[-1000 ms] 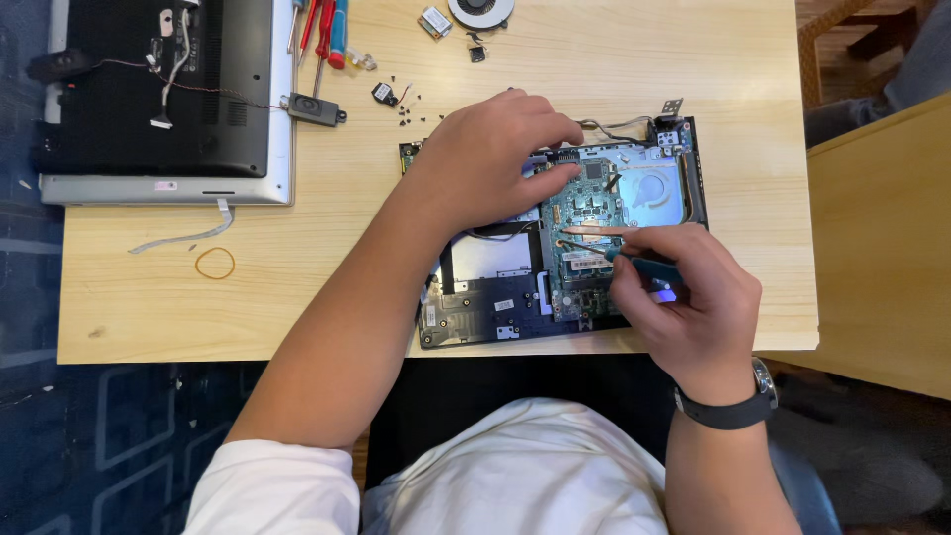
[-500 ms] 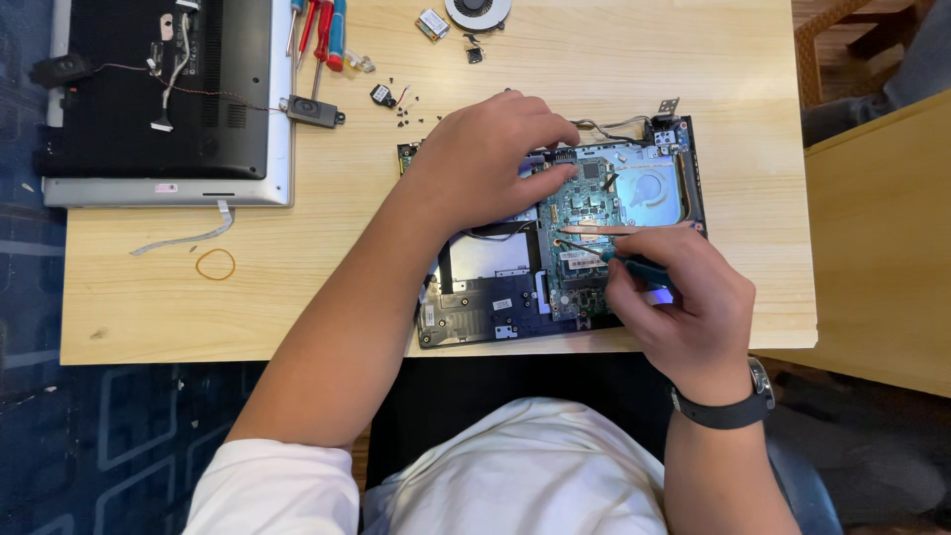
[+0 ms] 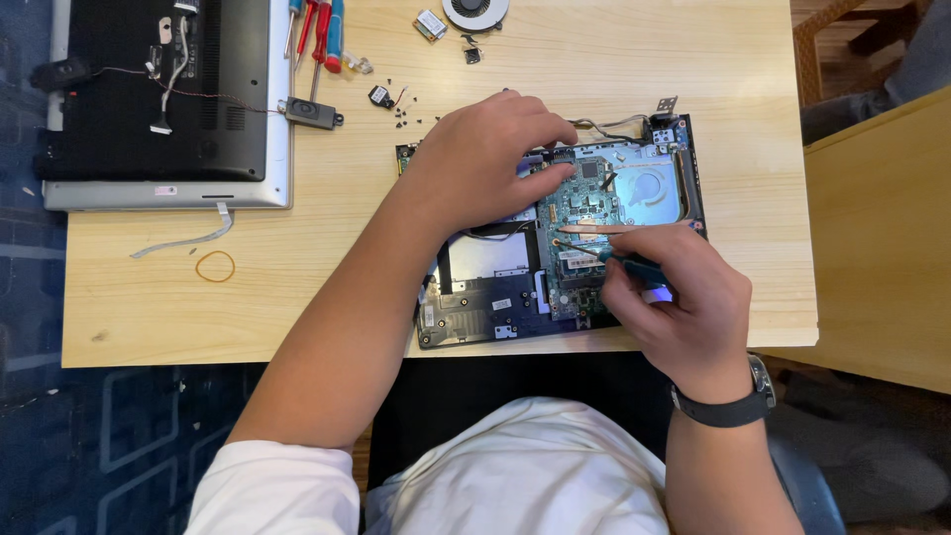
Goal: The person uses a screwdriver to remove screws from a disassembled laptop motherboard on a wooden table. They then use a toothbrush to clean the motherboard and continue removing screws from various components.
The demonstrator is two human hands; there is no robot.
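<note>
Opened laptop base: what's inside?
Inside the laptop base: green circuit board, copper heat pipe, silver fan housing. The left hand covers the upper-left corner.

Person seen from above, two bare forearms in view. White short-sleeved shirt [image 3: 515, 466]; the left sleeve [image 3: 272, 487] ends above the elbow, its hem plain. The left hand [image 3: 485, 159] is bare, with no ring or band. The right hand [image 3: 679, 307] is also bare. A dark wristwatch [image 3: 728, 401] with a black strap and metal-edged case sits on the right wrist.
</note>
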